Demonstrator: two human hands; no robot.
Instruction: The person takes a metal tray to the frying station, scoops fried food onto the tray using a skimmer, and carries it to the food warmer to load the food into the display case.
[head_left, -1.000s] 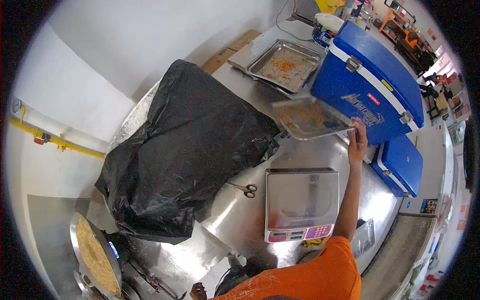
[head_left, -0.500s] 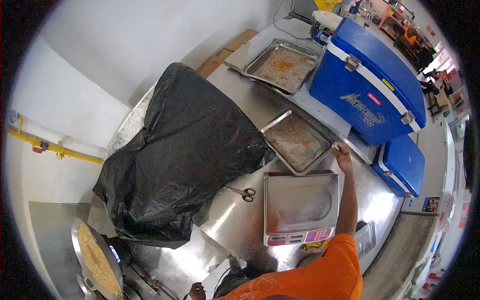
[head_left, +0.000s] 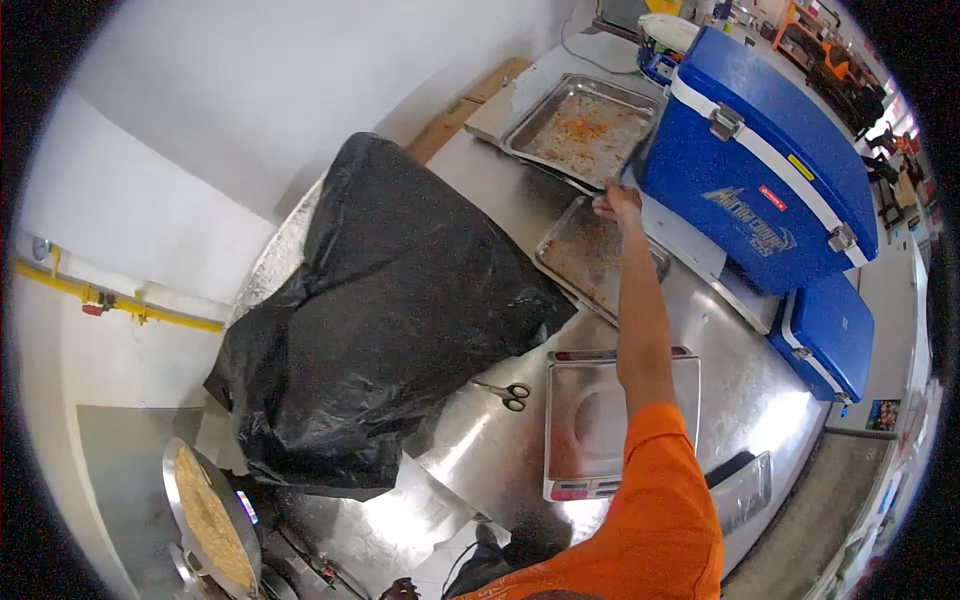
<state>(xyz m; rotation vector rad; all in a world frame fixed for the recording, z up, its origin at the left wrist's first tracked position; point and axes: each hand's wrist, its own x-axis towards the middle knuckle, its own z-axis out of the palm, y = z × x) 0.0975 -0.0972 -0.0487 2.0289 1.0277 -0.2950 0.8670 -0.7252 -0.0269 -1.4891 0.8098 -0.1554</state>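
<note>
My right hand point(head_left: 618, 203) is stretched forward to the near edge of the far metal tray point(head_left: 582, 128), which has orange crumbs on it. Its fingers look bent together, and whether they grip the rim is too small to tell. Under my forearm lies the nearer metal tray point(head_left: 585, 255), resting on the steel table behind the scale point(head_left: 585, 420). At the bottom edge my left hand point(head_left: 400, 590) is only partly in view, dark, its fingers unclear, near a black item and a cable.
A black plastic sheet point(head_left: 380, 320) covers a large shape at left. Scissors point(head_left: 508, 395) lie beside it. A big blue cooler point(head_left: 760, 160) and a smaller one point(head_left: 825, 335) stand at right. A pan of yellowish food point(head_left: 212, 520) sits lower left, near a yellow pipe point(head_left: 150, 308).
The nearer tray came down onto the table from my right hand, which let it go. That hand then moved forward and left to the far tray.
</note>
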